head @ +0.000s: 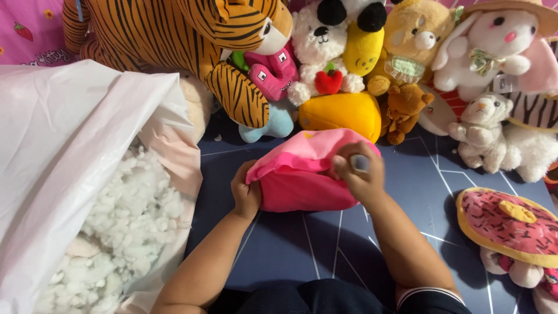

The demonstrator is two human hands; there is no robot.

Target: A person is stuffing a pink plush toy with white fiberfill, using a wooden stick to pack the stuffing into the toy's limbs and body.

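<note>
A pink plush toy (302, 180), darker pink below and lighter pink on top, lies on the dark blue mat (302, 244) in the middle of the view. My left hand (245, 192) grips its left edge. My right hand (359, 170) pinches the fabric at its upper right, fingers closed on the cloth. A big white plastic bag (64, 134) at the left lies open, with fluffy white stuffing (131, 215) inside.
Plush toys line the back: a striped tiger (174, 35), a white bear (317, 40), a yellow cheese wedge (343, 113), a tan bear (412, 40), a white rabbit (494, 43). A pink doughnut plush (508, 224) lies at the right.
</note>
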